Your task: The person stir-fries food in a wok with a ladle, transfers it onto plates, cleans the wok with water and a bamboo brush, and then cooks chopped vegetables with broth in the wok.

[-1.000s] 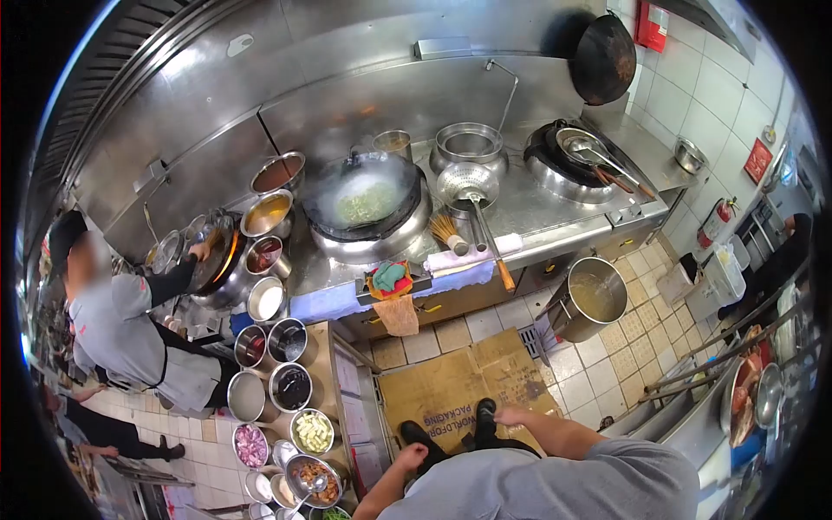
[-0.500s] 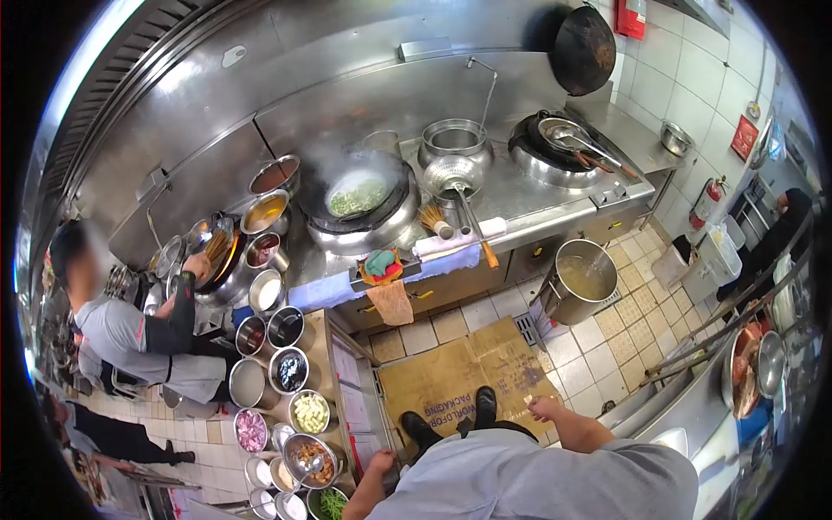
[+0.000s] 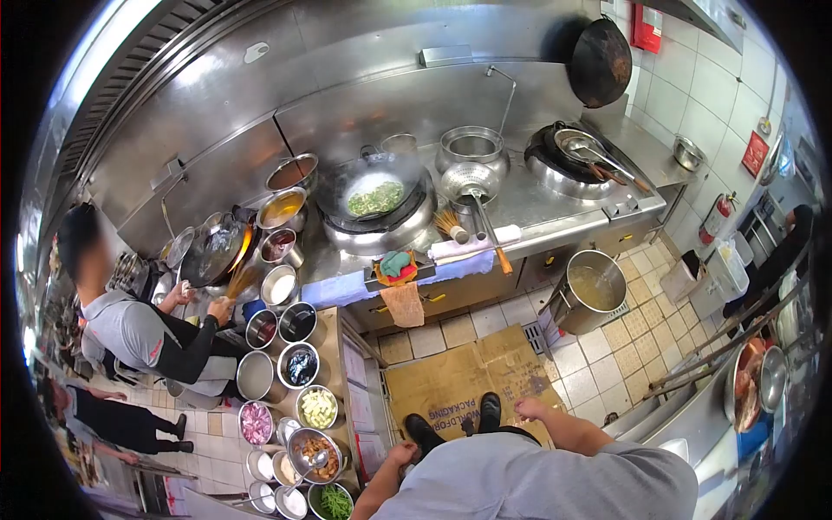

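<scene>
My left hand (image 3: 403,452) hangs low near my body, fingers curled, beside the edge of the ingredient counter (image 3: 334,347). Whether it holds something is too small to tell. My right hand (image 3: 529,408) is out over the cardboard (image 3: 477,368) on the floor, its fingers partly bent and their grip unclear. Ahead, a wok (image 3: 373,192) with chopped green food steams on the stove. A perforated ladle (image 3: 471,182) rests on a pot, its wooden handle over the stove's front edge. A bamboo brush (image 3: 451,224) and folded towels (image 3: 472,246) lie nearby.
At the left, a co-worker (image 3: 143,329) holds a bamboo brush by another wok (image 3: 215,250). Bowls of ingredients (image 3: 317,406) line the counter. A tall pot of liquid (image 3: 594,293) stands on the floor. Meat bowls (image 3: 747,386) sit at the right.
The co-worker's brush has moved out of the wok toward its near side, and the wok is tilted. Steam over the middle wok has thinned. My right hand has shifted slightly; the view has swayed.
</scene>
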{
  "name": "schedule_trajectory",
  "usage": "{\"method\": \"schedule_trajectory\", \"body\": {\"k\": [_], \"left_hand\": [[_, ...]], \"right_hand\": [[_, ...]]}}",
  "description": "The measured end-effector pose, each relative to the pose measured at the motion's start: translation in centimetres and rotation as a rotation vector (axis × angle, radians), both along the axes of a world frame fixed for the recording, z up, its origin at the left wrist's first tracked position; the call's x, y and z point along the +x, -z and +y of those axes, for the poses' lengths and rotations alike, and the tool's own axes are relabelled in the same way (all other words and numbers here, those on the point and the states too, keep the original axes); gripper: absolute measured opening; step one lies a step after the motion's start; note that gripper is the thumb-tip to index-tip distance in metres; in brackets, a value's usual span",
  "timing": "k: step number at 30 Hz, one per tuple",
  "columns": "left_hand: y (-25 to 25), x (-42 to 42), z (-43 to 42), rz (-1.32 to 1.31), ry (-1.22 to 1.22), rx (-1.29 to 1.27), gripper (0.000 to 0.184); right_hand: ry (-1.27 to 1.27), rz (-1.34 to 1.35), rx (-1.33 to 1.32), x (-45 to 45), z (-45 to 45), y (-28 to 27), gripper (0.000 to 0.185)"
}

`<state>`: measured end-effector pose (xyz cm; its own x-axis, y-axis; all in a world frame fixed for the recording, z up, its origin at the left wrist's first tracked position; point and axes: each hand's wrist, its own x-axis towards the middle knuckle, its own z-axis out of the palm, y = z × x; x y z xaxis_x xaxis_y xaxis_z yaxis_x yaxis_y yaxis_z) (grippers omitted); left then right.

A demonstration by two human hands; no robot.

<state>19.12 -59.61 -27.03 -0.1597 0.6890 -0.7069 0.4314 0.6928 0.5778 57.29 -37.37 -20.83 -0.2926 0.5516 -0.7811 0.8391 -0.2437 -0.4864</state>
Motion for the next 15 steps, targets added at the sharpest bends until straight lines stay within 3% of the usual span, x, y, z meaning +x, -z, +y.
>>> {"method": "schedule_trajectory", "body": {"k": [1,4,8,11,13,15], "left_hand": [[2.0,-0.7,-0.5,-0.081,-0.088,0.033,0.025],[-2.1,-0.6,-0.8,-0.028,-0.228,-0.051,0.026],[-1.7,-0.5,-2.4,-0.06,-0.294,-0.014,0.03],[-0.2,-0.1,-4.9,0.082,-0.196,-0.062,0.035],[1.4,-0.4,-6.1,0.233,0.092,0.078,0.038],[1.1,0.0,-6.7,0.215,0.06,-0.004,0.039]], "right_hand": [[-0.006,-0.003,0.001,0.1,0.4,-0.2,0.024],[0.034,0.049,0.025,0.3,1.7,-0.9,0.024],[0.043,0.015,0.019,0.3,2.0,-1.3,0.024],[0.023,0.005,-0.012,0.0,1.2,-0.7,0.025],[0.007,0.005,-0.044,0.0,-0.2,0.4,0.026],[0.033,-0.002,-0.067,-0.1,-1.3,1.3,0.029]]}}
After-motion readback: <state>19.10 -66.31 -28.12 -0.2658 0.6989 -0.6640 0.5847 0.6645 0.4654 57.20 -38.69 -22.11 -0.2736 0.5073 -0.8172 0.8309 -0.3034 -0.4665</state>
